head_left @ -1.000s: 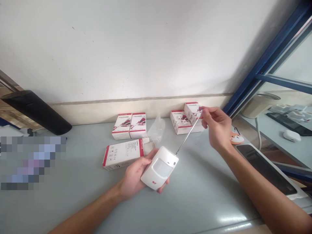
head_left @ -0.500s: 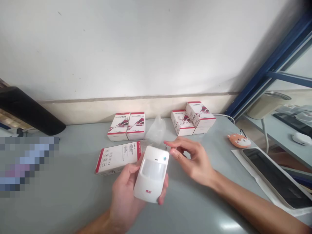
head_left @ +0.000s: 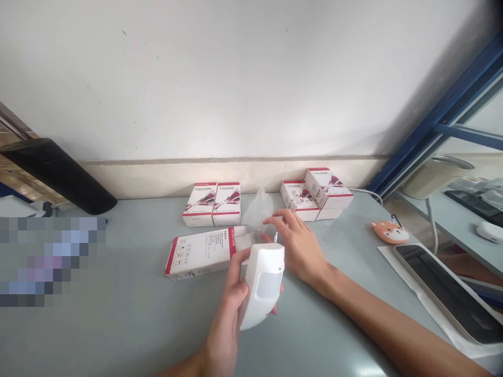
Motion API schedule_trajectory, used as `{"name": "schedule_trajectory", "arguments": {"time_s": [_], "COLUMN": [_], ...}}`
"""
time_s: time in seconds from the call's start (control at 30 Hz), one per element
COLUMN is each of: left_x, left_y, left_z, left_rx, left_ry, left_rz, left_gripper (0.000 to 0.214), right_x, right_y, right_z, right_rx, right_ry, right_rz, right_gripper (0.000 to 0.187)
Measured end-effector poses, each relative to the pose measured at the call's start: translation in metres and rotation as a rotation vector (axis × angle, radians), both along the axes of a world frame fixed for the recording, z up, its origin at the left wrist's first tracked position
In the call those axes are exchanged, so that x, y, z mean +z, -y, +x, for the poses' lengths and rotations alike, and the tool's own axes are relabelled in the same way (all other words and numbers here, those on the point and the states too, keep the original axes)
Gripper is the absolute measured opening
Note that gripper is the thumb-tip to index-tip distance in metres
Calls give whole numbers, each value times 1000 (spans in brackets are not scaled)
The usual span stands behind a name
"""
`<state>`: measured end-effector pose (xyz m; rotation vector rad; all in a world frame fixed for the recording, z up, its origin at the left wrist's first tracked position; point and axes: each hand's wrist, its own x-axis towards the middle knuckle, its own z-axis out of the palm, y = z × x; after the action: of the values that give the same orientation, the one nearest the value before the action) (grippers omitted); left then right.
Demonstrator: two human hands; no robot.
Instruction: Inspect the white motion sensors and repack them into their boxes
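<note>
A white motion detector with a pale lens window is turned partly sideways, its narrow edge toward me. My left hand grips it from the left, with fingertips showing at its right side. A short metal antenna tip sticks up from its top. Just behind that, my right hand has its fingers apart and bent, the index stretched over a clear plastic bag; its thumb is partly hidden. An opened detector box lies to the left of the detector, its flap toward my left hand.
Two upright detector boxes stand by the wall, and more boxes are stacked at the back right. On the right are an orange animal-face pouch and a phone on white paper. A black cylinder leans at the left.
The detector has turned from facing me to nearly edge-on and shifted right with my left hand. My right hand's pinch near the antenna has loosened, and its fingers have moved up behind the detector.
</note>
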<state>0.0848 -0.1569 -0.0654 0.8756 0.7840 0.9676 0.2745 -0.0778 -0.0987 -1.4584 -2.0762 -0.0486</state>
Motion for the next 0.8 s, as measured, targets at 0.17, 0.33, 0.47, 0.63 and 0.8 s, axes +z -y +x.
{"name": "schedule_trajectory", "arguments": {"time_s": [0.17, 0.33, 0.47, 0.63, 0.8], "left_x": [-21, -36, -37, -14, 14], "left_y": [5, 11, 6, 0, 0], "left_z": [-5, -5, -6, -2, 6], "left_rx": [94, 83, 89, 93, 59], "left_ry": [-103, -145, -187, -309, -393], "left_rz": [-1, -10, 0, 68, 93], "left_gripper": [61, 68, 69, 62, 56], "right_x": [1, 0, 6, 16, 21], "right_y": [-1, -5, -7, 0, 11], "right_z": [1, 2, 7, 10, 8], "right_rx": [-10, -24, -97, -152, -85], "right_ry": [-7, 91, -46, -236, -300], "right_rz": [61, 84, 95, 111, 145], "right_gripper": [24, 18, 15, 9, 13]}}
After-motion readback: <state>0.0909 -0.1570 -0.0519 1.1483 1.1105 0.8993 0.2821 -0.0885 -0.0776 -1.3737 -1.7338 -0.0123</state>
